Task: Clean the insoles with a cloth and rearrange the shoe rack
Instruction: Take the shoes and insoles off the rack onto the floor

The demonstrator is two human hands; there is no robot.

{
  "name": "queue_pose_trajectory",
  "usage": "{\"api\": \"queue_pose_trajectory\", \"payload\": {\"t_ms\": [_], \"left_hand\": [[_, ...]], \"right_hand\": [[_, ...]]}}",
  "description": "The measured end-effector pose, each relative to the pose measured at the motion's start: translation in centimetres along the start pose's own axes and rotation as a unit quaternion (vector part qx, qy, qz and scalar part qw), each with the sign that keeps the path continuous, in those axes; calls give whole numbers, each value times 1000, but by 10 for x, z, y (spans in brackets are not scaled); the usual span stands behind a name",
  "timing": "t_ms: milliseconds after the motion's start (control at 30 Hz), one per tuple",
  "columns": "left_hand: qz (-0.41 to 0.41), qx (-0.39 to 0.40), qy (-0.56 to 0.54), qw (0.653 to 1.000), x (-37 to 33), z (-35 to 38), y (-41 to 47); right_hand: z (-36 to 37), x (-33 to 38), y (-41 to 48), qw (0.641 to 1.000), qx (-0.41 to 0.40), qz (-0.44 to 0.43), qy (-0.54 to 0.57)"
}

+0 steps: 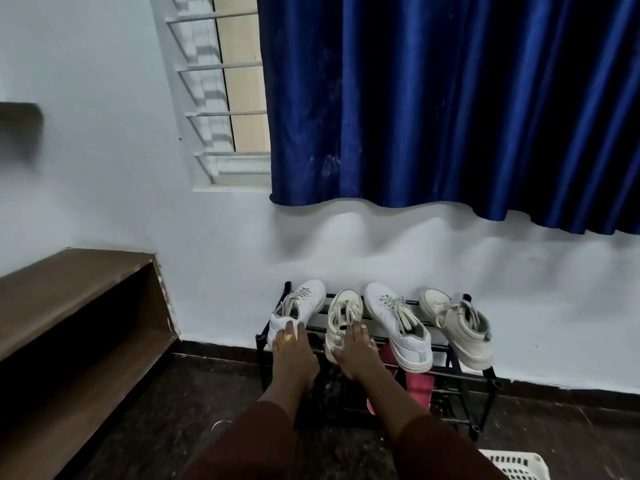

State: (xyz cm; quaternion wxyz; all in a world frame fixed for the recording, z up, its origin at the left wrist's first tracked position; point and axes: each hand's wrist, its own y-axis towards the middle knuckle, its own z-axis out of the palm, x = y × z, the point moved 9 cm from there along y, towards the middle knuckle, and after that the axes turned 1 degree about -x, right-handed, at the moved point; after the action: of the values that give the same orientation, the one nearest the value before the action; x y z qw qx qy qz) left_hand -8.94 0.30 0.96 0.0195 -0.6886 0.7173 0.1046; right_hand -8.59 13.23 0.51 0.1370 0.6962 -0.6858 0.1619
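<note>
A black metal shoe rack (453,367) stands against the white wall with several pale sneakers on its top shelf. My left hand (291,346) grips the heel of the leftmost white sneaker (306,301), fingers laid over its collar. My right hand (349,353) holds the heel end of the second, cream sneaker (343,311), thumb on its left side and fingers along its right. Right of them lie another white sneaker (398,325) and a cream sneaker (457,325), both untouched. No cloth or loose insole is in view.
Pink footwear (419,388) sits on a lower rack shelf. A brown wooden shelf unit (79,306) fills the left side. A white slotted basket (516,467) is on the dark floor at bottom right. A blue curtain (450,98) hangs above the rack.
</note>
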Motion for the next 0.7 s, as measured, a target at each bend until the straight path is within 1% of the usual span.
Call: {"api": "queue_pose_trajectory", "payload": {"t_ms": [100, 167, 233, 267, 333, 367, 400, 500, 600, 700], "left_hand": [[-58, -27, 9, 998, 25, 8, 26], [-71, -48, 19, 996, 40, 14, 48], [-87, -44, 3, 995, 55, 28, 68], [-98, -36, -19, 994, 61, 34, 75], [-116, -27, -111, 987, 71, 46, 86], [-121, -25, -155, 980, 74, 51, 89], [-117, -25, -182, 976, 74, 51, 90], [-82, -51, -211, 973, 70, 53, 86], [-64, -75, -203, 974, 61, 50, 65], [-53, -67, -216, 973, 55, 49, 36]], "right_hand": [[14, -10, 28, 999, -3, 34, -5], [24, -15, 47, 999, -8, 53, -8], [35, -19, 62, 998, -15, 69, 2], [41, -22, 67, 996, -15, 80, 25], [49, -30, 75, 990, -32, 104, 85], [50, -32, 77, 989, -48, 104, 94], [47, -31, 78, 989, -66, 100, 86], [38, -28, 73, 990, -103, 82, 45], [34, -23, 57, 990, -123, 69, 22], [31, -16, 28, 988, -139, 66, 16]]}}
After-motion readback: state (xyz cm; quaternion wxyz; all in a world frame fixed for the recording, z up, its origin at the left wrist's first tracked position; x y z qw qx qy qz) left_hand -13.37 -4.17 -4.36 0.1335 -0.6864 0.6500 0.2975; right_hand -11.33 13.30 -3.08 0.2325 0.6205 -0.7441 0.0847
